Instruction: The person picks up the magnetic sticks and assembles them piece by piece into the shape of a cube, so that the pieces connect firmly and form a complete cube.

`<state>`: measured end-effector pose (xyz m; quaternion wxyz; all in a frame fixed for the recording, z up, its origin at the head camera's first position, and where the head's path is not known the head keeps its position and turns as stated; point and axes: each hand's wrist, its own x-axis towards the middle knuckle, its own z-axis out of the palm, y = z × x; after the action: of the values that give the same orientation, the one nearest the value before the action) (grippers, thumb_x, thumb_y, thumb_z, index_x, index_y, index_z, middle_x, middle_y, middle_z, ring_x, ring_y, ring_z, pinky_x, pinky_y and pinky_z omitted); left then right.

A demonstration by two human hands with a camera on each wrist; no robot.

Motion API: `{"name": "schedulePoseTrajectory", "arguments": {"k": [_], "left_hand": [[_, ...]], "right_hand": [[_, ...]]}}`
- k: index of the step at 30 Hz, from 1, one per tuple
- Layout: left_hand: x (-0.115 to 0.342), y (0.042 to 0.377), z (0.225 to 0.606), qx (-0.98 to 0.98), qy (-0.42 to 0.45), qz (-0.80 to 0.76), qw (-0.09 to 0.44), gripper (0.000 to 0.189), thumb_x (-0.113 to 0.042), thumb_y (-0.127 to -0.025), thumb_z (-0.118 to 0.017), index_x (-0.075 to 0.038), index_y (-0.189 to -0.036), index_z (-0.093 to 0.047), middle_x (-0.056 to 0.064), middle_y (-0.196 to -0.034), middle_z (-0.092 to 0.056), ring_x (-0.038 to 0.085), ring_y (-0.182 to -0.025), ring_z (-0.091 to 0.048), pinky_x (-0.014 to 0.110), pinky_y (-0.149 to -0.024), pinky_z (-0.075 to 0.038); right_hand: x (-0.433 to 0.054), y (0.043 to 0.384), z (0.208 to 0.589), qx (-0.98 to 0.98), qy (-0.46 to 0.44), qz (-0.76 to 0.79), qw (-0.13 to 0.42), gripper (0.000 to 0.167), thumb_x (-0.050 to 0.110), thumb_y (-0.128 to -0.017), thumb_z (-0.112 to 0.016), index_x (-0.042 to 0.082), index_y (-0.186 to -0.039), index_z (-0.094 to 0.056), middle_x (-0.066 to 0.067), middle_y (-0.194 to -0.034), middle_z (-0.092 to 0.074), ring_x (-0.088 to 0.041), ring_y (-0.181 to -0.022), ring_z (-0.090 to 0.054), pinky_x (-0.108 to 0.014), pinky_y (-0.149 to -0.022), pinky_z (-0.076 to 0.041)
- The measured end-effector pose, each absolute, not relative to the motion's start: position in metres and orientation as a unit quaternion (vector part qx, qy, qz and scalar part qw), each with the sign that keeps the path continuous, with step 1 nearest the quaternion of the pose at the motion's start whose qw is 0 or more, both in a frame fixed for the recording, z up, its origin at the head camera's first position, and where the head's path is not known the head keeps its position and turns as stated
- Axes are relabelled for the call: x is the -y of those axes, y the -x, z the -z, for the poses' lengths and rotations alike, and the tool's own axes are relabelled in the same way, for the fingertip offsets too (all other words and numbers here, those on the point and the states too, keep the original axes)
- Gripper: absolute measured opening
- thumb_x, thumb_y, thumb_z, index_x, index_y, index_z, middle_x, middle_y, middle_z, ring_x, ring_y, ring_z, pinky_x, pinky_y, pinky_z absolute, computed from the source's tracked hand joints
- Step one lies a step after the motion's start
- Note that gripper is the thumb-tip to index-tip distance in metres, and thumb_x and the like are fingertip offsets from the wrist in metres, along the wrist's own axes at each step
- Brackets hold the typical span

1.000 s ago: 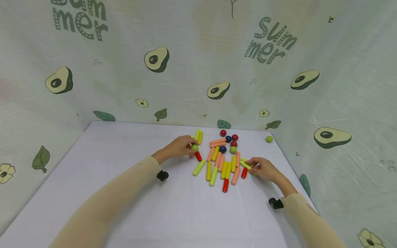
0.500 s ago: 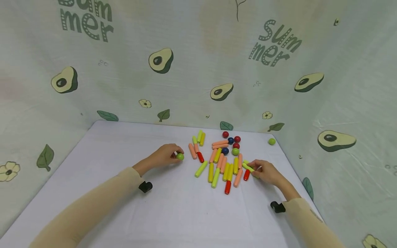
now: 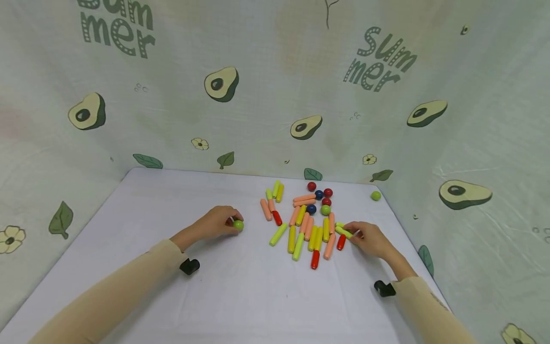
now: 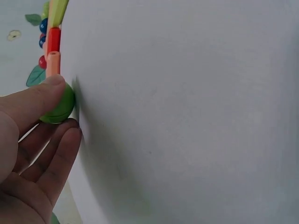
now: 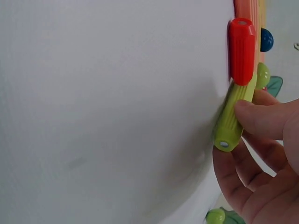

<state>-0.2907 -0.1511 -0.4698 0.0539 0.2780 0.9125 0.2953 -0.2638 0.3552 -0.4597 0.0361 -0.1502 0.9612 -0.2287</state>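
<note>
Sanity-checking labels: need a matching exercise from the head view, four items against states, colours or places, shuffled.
Column 1
1. Left hand
2. Right hand
3. Stick nearest the camera
4. Rightmost ball

Column 2
A. Pinching a yellow-green stick
B. Near the back right corner of the table
C. Pinching a green ball
D. Red

Pairs: 1-C, 2-A, 3-D, 4-B

Left hand [image 3: 218, 221] and right hand [image 3: 370, 239] well apart in pinch grips

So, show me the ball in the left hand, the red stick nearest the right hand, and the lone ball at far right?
Held green ball [image 4: 62, 106]: left wrist view, middle of its uncovered side.
Red stick [image 5: 242, 51]: right wrist view, middle of its length.
Lone green ball [image 3: 375, 196]: head view, its centre.
</note>
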Motion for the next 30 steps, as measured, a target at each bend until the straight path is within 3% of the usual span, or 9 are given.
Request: {"name": "schedulePoseTrajectory", "arguments": {"k": [11,23,30], "left_hand": [[0.154,0.285,0.466,-0.913,-0.271,-0.302,0.037,0.031,-0.017,-0.09,-0.087,-0.01,-0.118,-0.076,-0.004,-0.103,-0.073,0.011,-0.093,-0.067,0.034,-0.085,-0.057],[0.152,0.287,0.47,-0.913,-0.27,-0.303,0.034,0.031,-0.019,-0.089,-0.088,-0.01,-0.117,-0.077,-0.004,-0.104,-0.075,0.012,-0.096,-0.07,0.036,-0.088,-0.058],[0.157,0.286,0.472,-0.916,-0.263,-0.302,0.039,0.031,-0.021,-0.089,-0.089,-0.011,-0.115,-0.077,-0.004,-0.105,-0.076,0.011,-0.096,-0.07,0.037,-0.089,-0.058]], "right_hand": [[-0.338,0.256,0.432,-0.959,0.181,0.219,-0.019,0.033,-0.001,-0.097,-0.074,0.005,-0.129,-0.074,-0.011,-0.116,-0.074,-0.022,-0.094,-0.065,-0.037,-0.083,-0.061],[-0.263,0.247,0.416,-0.942,0.222,0.253,0.012,0.034,0.002,-0.101,-0.07,0.011,-0.134,-0.073,-0.005,-0.121,-0.073,-0.021,-0.101,-0.066,-0.039,-0.089,-0.061],[-0.206,0.256,0.417,-0.927,0.247,0.282,0.016,0.032,0.003,-0.099,-0.074,0.011,-0.13,-0.075,-0.002,-0.118,-0.074,-0.018,-0.097,-0.066,-0.033,-0.082,-0.061]]}}
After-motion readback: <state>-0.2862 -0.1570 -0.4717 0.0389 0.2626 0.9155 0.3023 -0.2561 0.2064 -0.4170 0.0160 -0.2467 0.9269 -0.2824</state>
